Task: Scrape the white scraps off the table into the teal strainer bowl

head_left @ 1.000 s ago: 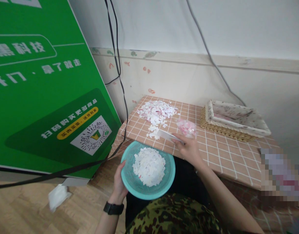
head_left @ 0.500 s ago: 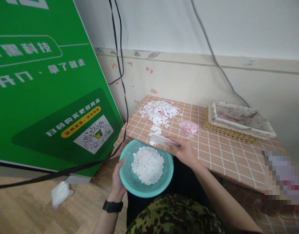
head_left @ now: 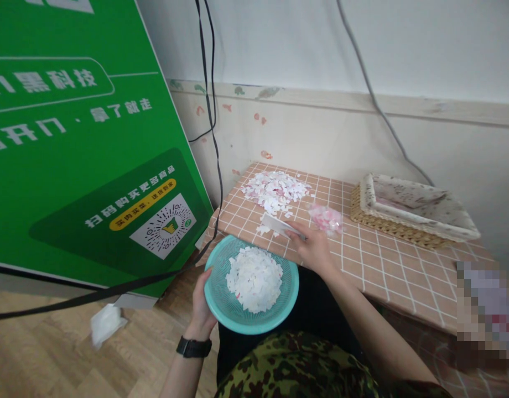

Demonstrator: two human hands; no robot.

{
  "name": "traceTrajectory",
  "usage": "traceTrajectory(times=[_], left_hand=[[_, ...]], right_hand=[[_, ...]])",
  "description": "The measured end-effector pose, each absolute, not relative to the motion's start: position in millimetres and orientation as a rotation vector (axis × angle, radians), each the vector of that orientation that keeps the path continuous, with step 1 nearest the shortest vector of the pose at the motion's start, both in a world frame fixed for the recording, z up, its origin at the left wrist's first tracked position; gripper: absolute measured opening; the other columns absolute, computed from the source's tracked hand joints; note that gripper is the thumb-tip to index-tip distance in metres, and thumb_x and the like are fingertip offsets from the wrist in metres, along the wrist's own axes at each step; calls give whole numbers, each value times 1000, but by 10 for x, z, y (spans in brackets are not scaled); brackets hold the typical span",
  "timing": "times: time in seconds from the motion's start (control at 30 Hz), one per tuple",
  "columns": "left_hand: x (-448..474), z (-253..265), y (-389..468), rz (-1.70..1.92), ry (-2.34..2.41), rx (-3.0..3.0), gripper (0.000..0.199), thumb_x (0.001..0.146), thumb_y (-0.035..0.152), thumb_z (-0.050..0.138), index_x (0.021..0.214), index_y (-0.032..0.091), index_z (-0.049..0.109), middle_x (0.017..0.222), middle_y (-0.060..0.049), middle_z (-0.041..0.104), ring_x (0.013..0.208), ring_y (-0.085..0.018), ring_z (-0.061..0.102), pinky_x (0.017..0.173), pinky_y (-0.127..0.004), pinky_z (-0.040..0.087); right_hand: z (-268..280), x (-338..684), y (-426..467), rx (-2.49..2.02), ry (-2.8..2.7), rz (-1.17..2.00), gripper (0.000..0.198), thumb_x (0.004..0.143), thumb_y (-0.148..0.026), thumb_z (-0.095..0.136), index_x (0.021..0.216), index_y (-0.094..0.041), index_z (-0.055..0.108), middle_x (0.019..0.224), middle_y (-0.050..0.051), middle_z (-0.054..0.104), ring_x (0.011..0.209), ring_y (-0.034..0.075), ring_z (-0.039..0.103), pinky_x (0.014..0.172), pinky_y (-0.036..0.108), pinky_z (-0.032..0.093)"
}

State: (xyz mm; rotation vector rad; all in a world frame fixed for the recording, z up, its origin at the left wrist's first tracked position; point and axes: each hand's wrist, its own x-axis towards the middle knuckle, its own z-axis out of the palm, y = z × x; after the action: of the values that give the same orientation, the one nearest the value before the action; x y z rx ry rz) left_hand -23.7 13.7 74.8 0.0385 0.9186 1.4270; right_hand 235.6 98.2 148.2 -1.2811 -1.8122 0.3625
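My left hand (head_left: pixel 203 305) grips the left rim of a round turquoise plastic basket (head_left: pixel 288 303), held just under the table's front edge. A heap of white paper scraps (head_left: pixel 254 279) with a few pink bits fills its middle. My right hand (head_left: pixel 315 247) is closed on a flat white strip (head_left: pixel 275 224), its exact kind unclear, tilted over the tabletop. A few loose scraps lie by the strip's far end. Farther back spreads a pile of white and pink paper scraps (head_left: pixel 275 188). Right of the strip rests a clear bag of pink pieces (head_left: pixel 326 218).
A cloth-lined wicker basket (head_left: pixel 404 226) stands at the right on the checked tablecloth (head_left: pixel 387 265). A green machine with a QR code (head_left: pixel 163 226) rises at the left, black cables (head_left: pixel 215 166) hanging before it. A white bag (head_left: pixel 107 325) lies on the floor.
My right hand has moved the white strip slightly away from the table's front edge, back toward the pile. Fewer scraps trail between pile and edge. The turquoise basket stays in my left hand.
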Motion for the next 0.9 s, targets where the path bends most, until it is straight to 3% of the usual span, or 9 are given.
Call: traceTrajectory(times=[0.2,0.5,0.9], left_hand=[[-254,762,143,1410,906,45,24,72,28,64,90,13,70,79,-8,73,86,-30,66,78,-42,52],[-256,734,145,1395,903,50,27,72,30,63,91,12,70,82,-9,74,83,-29,67,79,-41,52],[-207,758,135,1412,934,64,25,71,29,64,90,13,70,80,-8,73,85,-30,67,80,-42,52]], right_hand=[[1479,2330,1083,-1202,-1906,503,25,84,-26,54,105,-26,68,99,2,71,81,21,68,69,34,55],[1540,2259,959,-1057,-1952,762,25,86,-27,53,107,-29,67,105,-1,69,94,20,66,81,34,53],[1448,2474,936,-1214,-1776,520,24,83,-30,57,103,-26,69,100,3,71,87,22,67,77,36,55]])
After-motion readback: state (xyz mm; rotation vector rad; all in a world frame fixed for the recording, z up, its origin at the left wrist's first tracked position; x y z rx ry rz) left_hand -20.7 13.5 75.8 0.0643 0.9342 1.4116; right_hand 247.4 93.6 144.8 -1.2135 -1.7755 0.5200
